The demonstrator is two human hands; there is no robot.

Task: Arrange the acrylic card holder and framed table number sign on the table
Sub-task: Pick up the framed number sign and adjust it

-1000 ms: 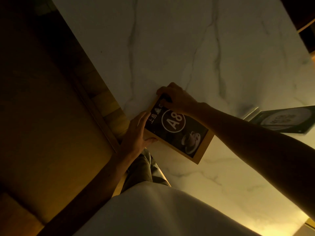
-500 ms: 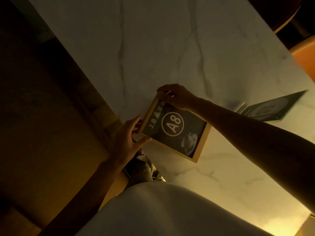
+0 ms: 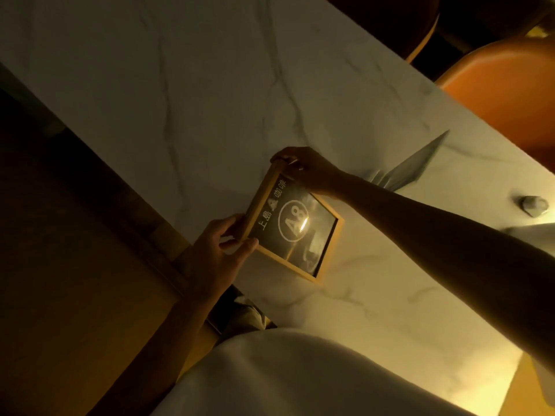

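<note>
Framed sign [image 3: 295,228] tilted, top edge leftward, both hands gripping corners.

Left hand [image 3: 217,250]: enters from the lower left on a bare forearm angled up and to the right. Fingers curled, thumb extended along the near side; thumb and fingers pinch the lower-left corner of the framed sign [image 3: 295,228]. Grip is closed.

Right hand [image 3: 304,168]: reaches in from the right edge on a long bare forearm crossing the view diagonally, wrist slightly bent downward. Fingers curled over the top corner of the same frame, fingertips [image 3: 283,162] wrapped on its upper edge. Grip is closed.

Hands are well apart, each on an opposite end of the frame's long left side. Torso in light clothing [image 3: 300,376] fills the lower centre of the view.
</note>
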